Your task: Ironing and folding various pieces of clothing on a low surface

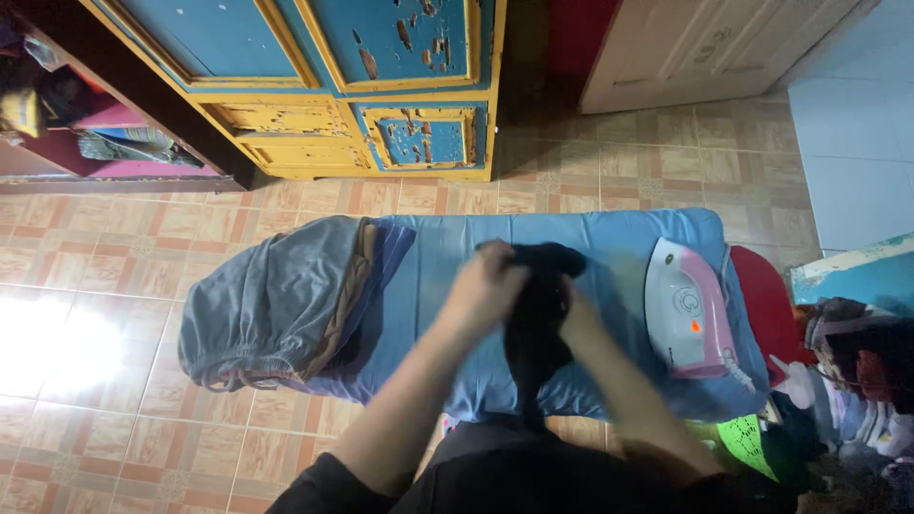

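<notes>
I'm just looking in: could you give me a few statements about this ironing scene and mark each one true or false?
1. Both hands grip a black garment over the blue ironing board. True: the left hand and right hand hold it.
2. The iron is in the right hand. False: it rests on the board, apart from the hands.
3. The iron is green. False: it is pink and white.
4. Grey clothes are piled on the board's left end. True.
5. The floor is tiled. True.

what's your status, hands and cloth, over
Left hand and right hand both gripping black cloth over blue board. Iron flat at right, apart. Grey garment piled at left end.
</notes>
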